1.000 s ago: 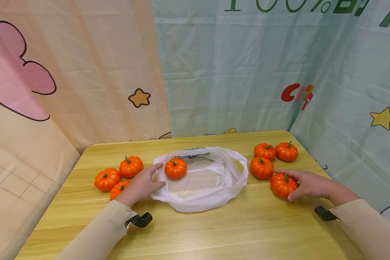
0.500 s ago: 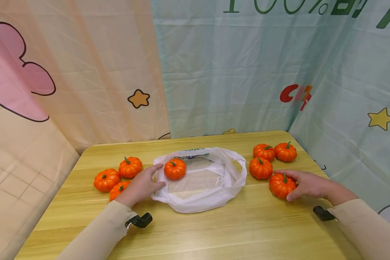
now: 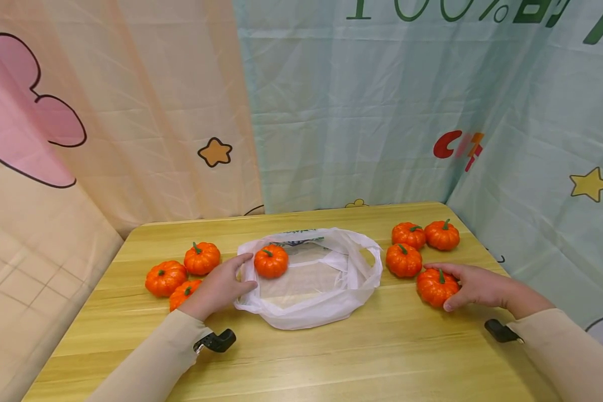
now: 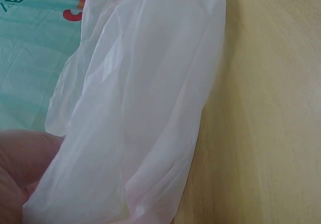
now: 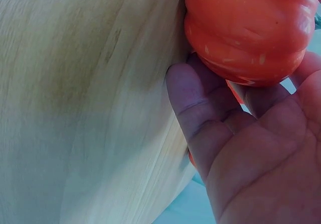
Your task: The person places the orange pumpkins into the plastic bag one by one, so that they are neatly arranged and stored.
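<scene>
A white plastic bag (image 3: 306, 321) lies spread on the table, its mouth facing up. One small orange pumpkin (image 3: 271, 261) with a green stem sits inside its left part. My left hand (image 3: 221, 286) holds the bag's left rim, thumb and forefinger spread along it. In the left wrist view the white film of the bag (image 4: 135, 98) hides most of the fingers. On the right, my right hand (image 3: 477, 287) grips another pumpkin (image 3: 436, 287) from its right side, thumb in front and fingers behind. The right wrist view shows this pumpkin (image 5: 251, 28) close above the fingers.
Three pumpkins lie left of the bag, including a rear pumpkin (image 3: 202, 258) and one partly behind the left forearm. Three more stand at the right, the nearest pumpkin (image 3: 404, 260) beside the gripped one. Printed curtains (image 3: 352, 139) close off the wooden table's (image 3: 331, 368) back and sides.
</scene>
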Demonstrator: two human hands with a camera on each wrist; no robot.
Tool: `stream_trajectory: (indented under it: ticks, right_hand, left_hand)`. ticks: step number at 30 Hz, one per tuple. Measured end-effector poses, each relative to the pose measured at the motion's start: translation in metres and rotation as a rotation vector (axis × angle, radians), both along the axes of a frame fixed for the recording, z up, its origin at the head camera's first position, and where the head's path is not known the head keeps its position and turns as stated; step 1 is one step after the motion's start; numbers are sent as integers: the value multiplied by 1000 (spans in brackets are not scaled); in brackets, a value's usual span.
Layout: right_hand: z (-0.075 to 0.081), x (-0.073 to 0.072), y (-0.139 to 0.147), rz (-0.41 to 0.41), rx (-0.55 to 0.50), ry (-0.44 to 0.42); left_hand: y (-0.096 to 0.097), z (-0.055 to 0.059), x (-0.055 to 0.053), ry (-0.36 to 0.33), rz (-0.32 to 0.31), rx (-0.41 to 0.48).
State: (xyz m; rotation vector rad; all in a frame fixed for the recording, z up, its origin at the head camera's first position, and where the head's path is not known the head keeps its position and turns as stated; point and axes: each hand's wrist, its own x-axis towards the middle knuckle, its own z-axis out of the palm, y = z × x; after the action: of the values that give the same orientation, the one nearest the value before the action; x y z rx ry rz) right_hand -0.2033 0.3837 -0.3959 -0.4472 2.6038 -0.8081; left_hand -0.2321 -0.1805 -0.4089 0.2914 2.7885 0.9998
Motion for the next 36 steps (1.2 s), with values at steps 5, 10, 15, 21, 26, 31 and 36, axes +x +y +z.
stream_trajectory:
  ticks: [5,10,15,21,26,31,36]
  right_hand:
    - [0,0,0,2,-14,-10]
    - [-1,0,1,4,-21,-12]
    - [-1,0,1,10,-17,-4]
    - [0,1,0,10,-12,2]
    - [0,1,-1,1,-14,0]
    - [-1,3,-1,-7,-11,17]
    - [-2,5,-1,-14,6,41]
  left_hand:
    - [0,0,0,-6,4,2]
    - [1,1,0,3,3,-13]
    - [1,1,0,-6,4,-6]
    - [2,3,0,-22,11,3]
    - [2,4,0,-18,9,-7]
    - [2,5,1,27,-6,-39]
    - [1,6,1,29,-9,-36]
